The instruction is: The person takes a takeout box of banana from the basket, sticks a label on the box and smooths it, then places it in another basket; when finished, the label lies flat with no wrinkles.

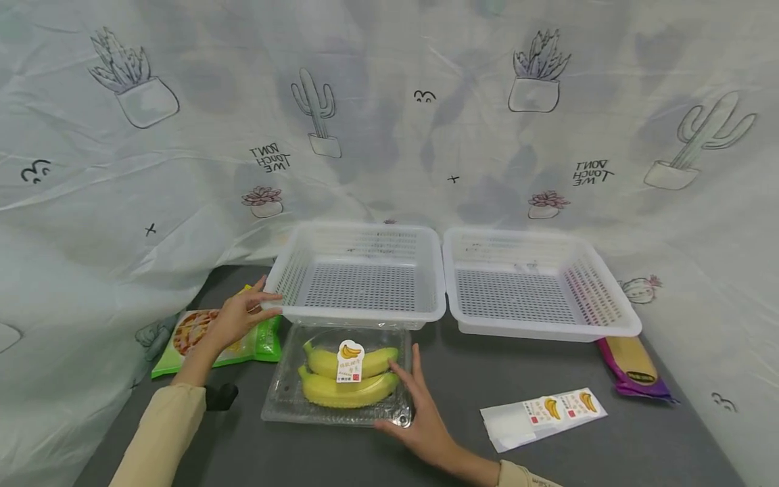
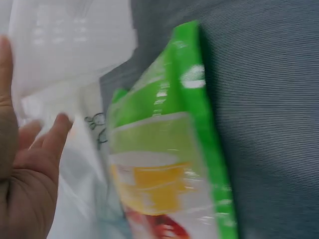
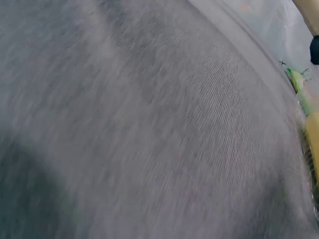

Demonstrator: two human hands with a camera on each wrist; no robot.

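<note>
A clear plastic clamshell box lies on the dark table, its back edge close to the left white basket. Inside are two yellow bananas, and a white banana label sits on the lid. Around the box's front right corner my right hand spreads its thumb and fingers, fingertips touching the edge. My left hand has its fingers extended at the left rim of the white basket, above a green food bag. Only table and a strip of the box show in the right wrist view.
A second white basket stands beside the first at the back. On the right lie a strip of banana labels and a purple and yellow packet. A printed white curtain hangs behind the table.
</note>
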